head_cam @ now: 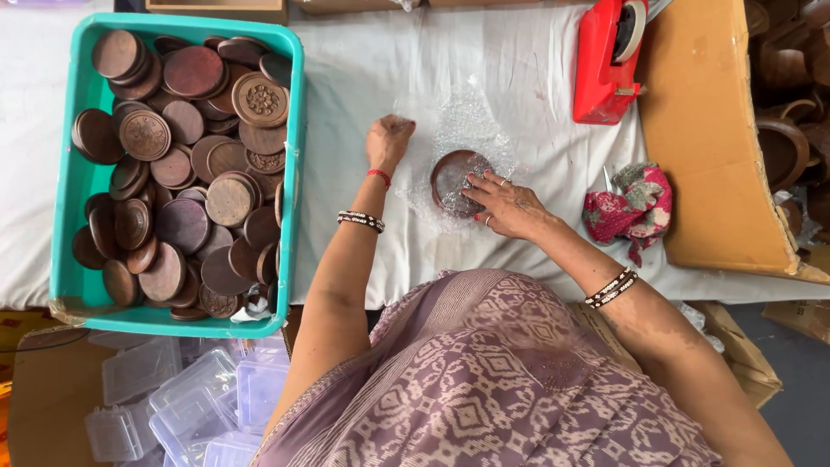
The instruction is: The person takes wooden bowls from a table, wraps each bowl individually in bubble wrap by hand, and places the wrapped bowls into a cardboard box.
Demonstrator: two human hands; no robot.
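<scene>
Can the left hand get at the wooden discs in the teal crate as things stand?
Probably yes: the left hand rests beside the open-topped teal crate, and nothing lies between it and the wooden discs.

Round dark wooden disc [456, 177] under your right fingertips, lying flat at the centre of a clear bubble wrap sheet [467, 121], your left fist at its nine o'clock edge.

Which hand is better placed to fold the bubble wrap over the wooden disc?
Left, probably. The left hand is already closed on the bubble wrap edge beside the wooden disc. The right hand rests its fingers on the disc, pinning it in place.
</scene>
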